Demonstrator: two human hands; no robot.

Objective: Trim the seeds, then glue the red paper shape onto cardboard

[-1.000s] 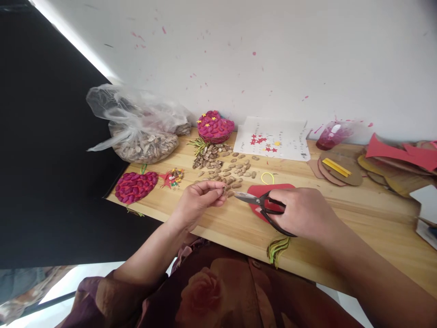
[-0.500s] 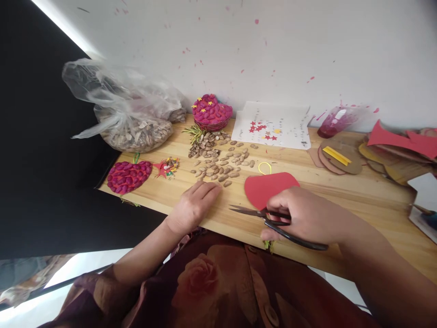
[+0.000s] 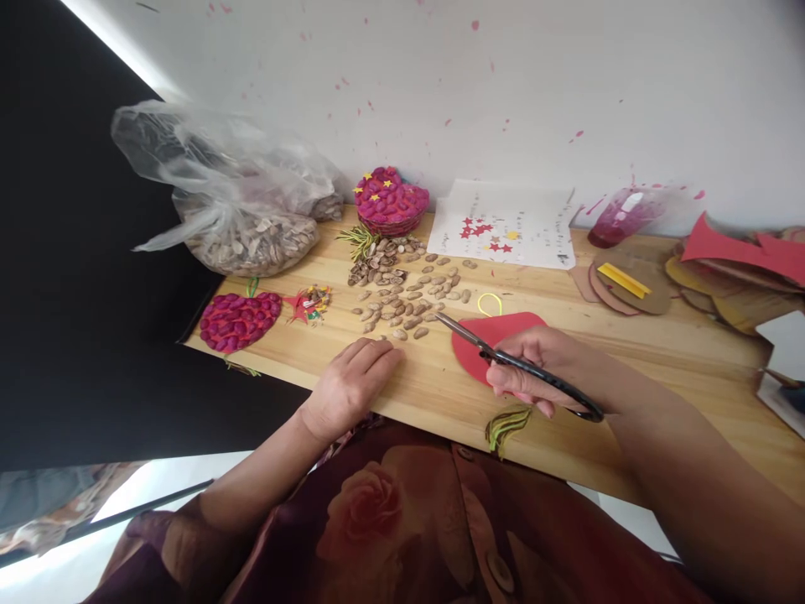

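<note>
My right hand (image 3: 534, 369) is wrapped round black-handled scissors (image 3: 469, 331), their blades closed and pointing up-left. Under the scissors lies a red paper shape (image 3: 469, 356) with a yellow loop (image 3: 489, 304) at its top; my hand covers part of it. A green and brown yarn tassel (image 3: 506, 429) hangs over the table's front edge below that hand. Palm down near the front edge, my left hand (image 3: 355, 386) rests with fingers stretched out, holding nothing visible. Loose peanuts (image 3: 412, 310) lie just beyond its fingertips.
Behind the peanuts sit broken shells (image 3: 377, 273) and a stack of magenta pieces (image 3: 391, 205). Bags of shells (image 3: 251, 239) stand at left, above a magenta-covered piece (image 3: 242, 320). A paper (image 3: 534, 214) with stars, a cup (image 3: 620, 220) and cardboard shapes (image 3: 657, 289) are at right.
My right hand has lifted and turned the scissors, so the tips now point up-left toward the peanuts. The tassel shows more fully. My left hand has barely moved.
</note>
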